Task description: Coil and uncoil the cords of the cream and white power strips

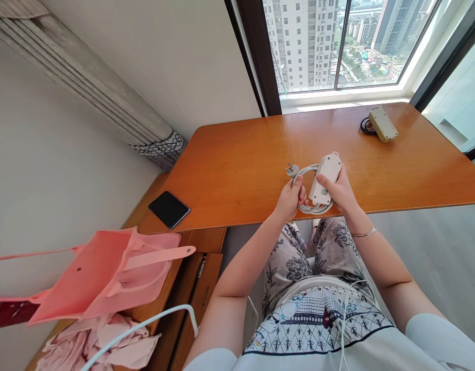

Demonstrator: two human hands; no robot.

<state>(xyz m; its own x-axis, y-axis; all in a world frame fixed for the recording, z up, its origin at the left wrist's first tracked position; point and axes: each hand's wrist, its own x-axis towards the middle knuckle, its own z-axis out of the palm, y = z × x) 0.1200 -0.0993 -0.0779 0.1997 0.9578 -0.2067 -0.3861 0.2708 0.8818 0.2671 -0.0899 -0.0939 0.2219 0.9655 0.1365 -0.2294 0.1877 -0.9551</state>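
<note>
A white power strip (325, 179) with its cable coiled around it is held over the front edge of the wooden table (237, 175). My right hand (338, 188) grips the strip's body, thumb across its face. The fingers of my left hand (292, 198) are closed on the coiled white cable (307, 169) close to the plug (292, 170), whose prongs point up and left. The strip stands tilted, its cable loop passing below it.
A beige power strip (383, 124) with a black cable lies at the table's back right. At the front left is a black phone (169, 209). Lower left are a pink bag (106, 273), pink cloth (102, 342) and a curved white tube (145, 322). A window stands behind the table.
</note>
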